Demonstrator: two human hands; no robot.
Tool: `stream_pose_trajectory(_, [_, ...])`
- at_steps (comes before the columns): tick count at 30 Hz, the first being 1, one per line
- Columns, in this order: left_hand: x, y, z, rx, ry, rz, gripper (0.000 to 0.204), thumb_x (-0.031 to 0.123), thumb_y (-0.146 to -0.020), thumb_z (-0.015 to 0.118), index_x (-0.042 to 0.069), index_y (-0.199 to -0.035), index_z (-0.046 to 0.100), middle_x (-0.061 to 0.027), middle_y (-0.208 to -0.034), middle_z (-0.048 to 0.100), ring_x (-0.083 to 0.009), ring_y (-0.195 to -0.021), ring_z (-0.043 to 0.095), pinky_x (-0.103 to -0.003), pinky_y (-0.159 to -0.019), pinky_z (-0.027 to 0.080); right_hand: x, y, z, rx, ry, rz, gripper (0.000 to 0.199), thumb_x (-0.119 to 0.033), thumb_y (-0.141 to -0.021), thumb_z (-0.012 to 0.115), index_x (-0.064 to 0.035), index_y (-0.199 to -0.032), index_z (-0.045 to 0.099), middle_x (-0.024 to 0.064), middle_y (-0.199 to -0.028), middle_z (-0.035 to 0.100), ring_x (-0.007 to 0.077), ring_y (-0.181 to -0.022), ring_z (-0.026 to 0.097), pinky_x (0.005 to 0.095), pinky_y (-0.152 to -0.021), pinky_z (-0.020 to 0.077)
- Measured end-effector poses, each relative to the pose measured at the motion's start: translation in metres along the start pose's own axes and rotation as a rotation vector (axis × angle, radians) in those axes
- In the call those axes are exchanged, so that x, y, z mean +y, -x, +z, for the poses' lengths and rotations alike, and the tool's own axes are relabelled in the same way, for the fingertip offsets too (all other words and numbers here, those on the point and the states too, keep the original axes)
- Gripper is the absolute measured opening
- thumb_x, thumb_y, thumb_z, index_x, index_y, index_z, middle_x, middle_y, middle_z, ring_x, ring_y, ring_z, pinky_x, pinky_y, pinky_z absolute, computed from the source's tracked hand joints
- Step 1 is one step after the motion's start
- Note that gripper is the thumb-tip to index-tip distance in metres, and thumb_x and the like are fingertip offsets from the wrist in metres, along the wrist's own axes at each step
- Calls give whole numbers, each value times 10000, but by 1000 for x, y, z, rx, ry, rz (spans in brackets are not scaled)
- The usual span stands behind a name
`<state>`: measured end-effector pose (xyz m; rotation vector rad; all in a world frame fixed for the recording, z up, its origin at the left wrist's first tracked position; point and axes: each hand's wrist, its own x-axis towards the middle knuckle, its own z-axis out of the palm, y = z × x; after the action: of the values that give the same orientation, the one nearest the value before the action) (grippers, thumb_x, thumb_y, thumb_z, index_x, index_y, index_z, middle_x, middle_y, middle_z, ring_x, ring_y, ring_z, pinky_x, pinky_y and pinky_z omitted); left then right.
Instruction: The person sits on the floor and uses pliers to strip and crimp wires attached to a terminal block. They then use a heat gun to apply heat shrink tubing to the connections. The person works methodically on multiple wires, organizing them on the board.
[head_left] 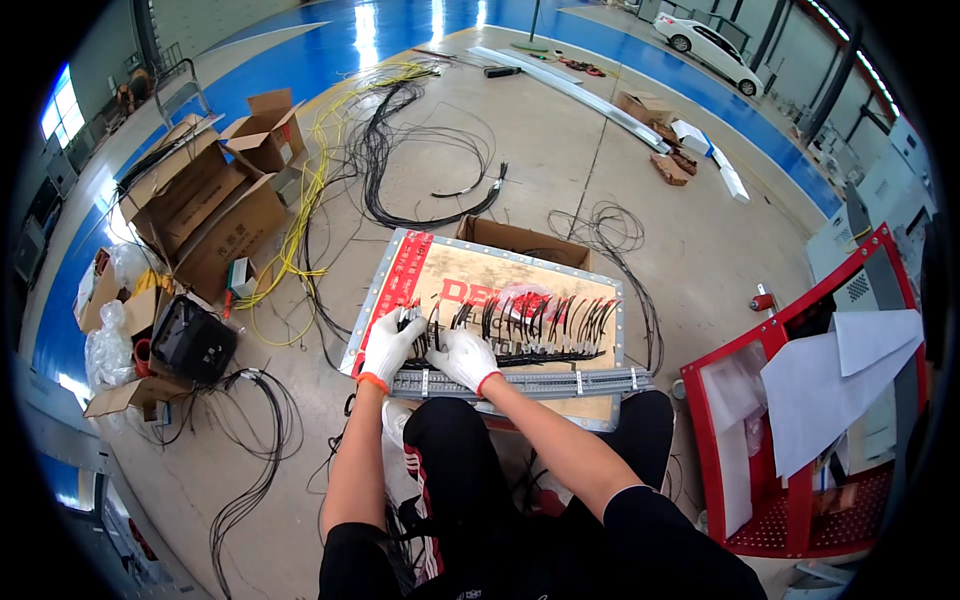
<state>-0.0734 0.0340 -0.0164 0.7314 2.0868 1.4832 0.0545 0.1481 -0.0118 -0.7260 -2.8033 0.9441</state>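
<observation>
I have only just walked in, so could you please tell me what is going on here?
A person in white gloves has the left hand and right hand close together at the left end of a row of short black wires on a metal-edged wooden board; what each hand grips is too small to tell. A grey ridged strip lies along the board's near side, and yellow cables and black cables lie on the floor.

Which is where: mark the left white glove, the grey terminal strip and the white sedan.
Left white glove [388, 346]: head view, back of the hand.
Grey terminal strip [555, 384]: head view, right of its middle.
White sedan [713, 54]: head view, side doors.
</observation>
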Motion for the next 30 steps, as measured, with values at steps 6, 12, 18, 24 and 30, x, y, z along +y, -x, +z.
stream_pose_trajectory(6, [4, 0, 2, 5, 40, -55, 189, 199, -914, 690, 21, -978, 677, 11, -772, 662, -46, -612, 575, -243, -531, 448, -4, -14, -12, -149, 57, 98, 484, -493, -767, 702, -34, -915, 733, 254, -885, 700, 392, -905, 696, 471, -828, 554])
stream_pose_trajectory(12, [9, 3, 1, -16, 72, -28, 208, 193, -913, 688, 2, -996, 680, -1, -796, 671, -53, -639, 573, -256, -575, 465, -4, -1, -3, 96, -70, 122, 424, -462, -810, 690, -45, -884, 720, 222, -860, 697, 393, -839, 687, 490, -740, 540])
stream_pose_trajectory(18, [11, 5, 2, 11, 64, 17, 286, 239, -902, 711, -16, -1023, 669, -25, -767, 660, -70, -572, 537, -270, -520, 438, -2, 2, -4, 219, -116, -35, 366, -400, -821, 711, -36, -827, 672, 204, -807, 675, 393, -796, 669, 499, -704, 514])
stream_pose_trajectory(24, [-1, 1, 2, -1, 114, -10, 186, 173, -924, 683, 0, -990, 683, 4, -828, 668, -60, -735, 583, -260, -649, 482, -12, 5, -10, 135, -103, 60, 326, -375, -815, 705, -52, -860, 696, 193, -822, 683, 391, -791, 670, 485, -722, 524])
stream_pose_trajectory(30, [2, 0, 3, 40, 95, 16, 226, 192, -902, 704, -18, -981, 673, -22, -783, 670, -66, -652, 563, -278, -582, 466, -8, -25, -7, 376, -186, -34, 327, -362, -850, 668, -36, -842, 688, 202, -791, 676, 386, -782, 666, 493, -699, 514])
